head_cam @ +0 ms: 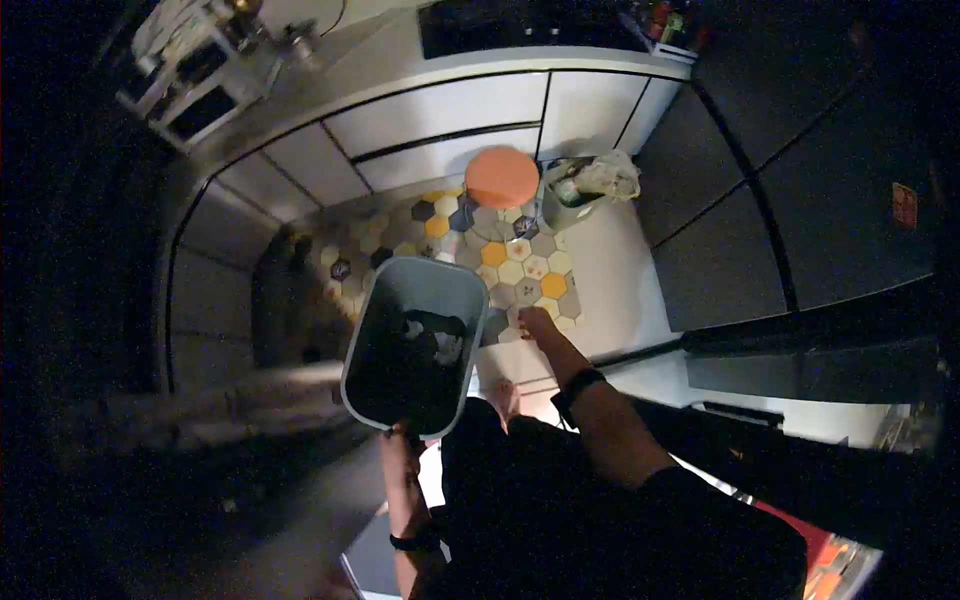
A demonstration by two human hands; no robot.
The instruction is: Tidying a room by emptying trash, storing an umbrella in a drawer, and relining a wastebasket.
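Observation:
My left hand (401, 444) grips the near rim of a grey-green plastic bin (420, 270), which is held up over the floor with its opening towards me. Inside the bin lie a few crumpled white scraps, low in its dark interior. To the right of the bin, my right hand (537, 325) hangs over the hexagon-patterned floor mat (553, 285), its fingers loosely curled with nothing seen in them. A dark band is on each wrist.
Against the white lower cabinets (450, 105) stands a stool with a round orange top (502, 177). Beside it is a second bin (564, 214) holding a bottle and a crumpled plastic bag (611, 175). Tall dark cabinets (720, 232) rise at the right. The left side is very dark.

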